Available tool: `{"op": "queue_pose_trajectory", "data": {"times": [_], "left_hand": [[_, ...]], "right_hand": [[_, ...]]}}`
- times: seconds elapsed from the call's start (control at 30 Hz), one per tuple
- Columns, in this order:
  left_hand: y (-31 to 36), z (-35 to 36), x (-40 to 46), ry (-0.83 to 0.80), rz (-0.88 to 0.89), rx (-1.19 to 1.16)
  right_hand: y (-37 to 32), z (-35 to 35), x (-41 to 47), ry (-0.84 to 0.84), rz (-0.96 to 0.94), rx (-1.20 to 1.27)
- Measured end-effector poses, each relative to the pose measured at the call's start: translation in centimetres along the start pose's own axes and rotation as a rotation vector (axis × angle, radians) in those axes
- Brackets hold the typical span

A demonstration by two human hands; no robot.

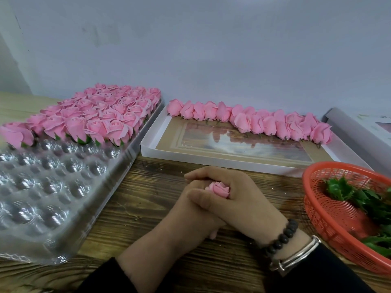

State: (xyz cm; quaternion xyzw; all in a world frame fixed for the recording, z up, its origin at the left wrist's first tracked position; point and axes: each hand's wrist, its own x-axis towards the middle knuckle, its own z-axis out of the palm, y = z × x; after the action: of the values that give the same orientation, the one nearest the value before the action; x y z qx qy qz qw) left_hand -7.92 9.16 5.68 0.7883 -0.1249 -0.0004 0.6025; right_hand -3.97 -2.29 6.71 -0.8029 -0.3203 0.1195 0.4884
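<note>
pink rose head (219, 188) sits low centre, just above the wooden table (148, 208), wrapped by both hands with only the top of the bloom showing. right hand (243, 199) curls its fingers over and around it from the far side. left hand (186, 220) is tucked in from below, thumb laid across the front. both are clamped on the rose, nothing spread. the base of the bloom is hidden inside the grip, so i can't tell if a green calyx is on it.

step, my read: working the base of this one head. tray roses (101, 115) in the clear blister tray (53, 187) on the left have green bases. the row of roses (254, 121) lying in the white box (243, 163) shows bare stubs. the red basket (330, 210) on the right holds loose green calyx pieces (342, 189). so probably stripping calyxes, tray to box, though fitting them is possible.

next move calls for:
- opening the grip without crushing the petals, they look soft
- one hand keeping the bloom, the other free for the green part, basket is near the right hand
- reaching forward to the box row, which has space at the near side
</note>
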Motion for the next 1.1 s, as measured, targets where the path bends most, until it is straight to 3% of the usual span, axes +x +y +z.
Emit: {"op": "queue_pose_trajectory", "data": {"times": [0.13,0.37,0.63,0.8,0.97,1.1], "left_hand": [[-0.1,-0.1,0.1,0.084,0.195,0.031],[-0.6,-0.6,0.6,0.252,0.137,-0.015],[-0.1,1.5,0.5,0.166,0.055,-0.164],[-0.5,0.7,0.6,0.078,0.008,0.029],[-0.3,0.1,0.5,-0.063,-0.144,0.100],[0.0,0.0,-0.1,-0.071,-0.133,0.070]], "right_hand": [[0.6,-0.4,0.2,-0.009,0.000,0.042],[0.6,-0.5,-0.1,0.045,-0.071,0.050],[-0.5,1.9,-0.1,0.336,-0.175,-0.082],[-0.3,1.3,0.1,0.240,-0.105,-0.189],[-0.7,0.6,-0.1,0.056,-0.047,-0.162],[-0.9,0.3,-0.4,-0.019,-0.035,-0.087]]}}
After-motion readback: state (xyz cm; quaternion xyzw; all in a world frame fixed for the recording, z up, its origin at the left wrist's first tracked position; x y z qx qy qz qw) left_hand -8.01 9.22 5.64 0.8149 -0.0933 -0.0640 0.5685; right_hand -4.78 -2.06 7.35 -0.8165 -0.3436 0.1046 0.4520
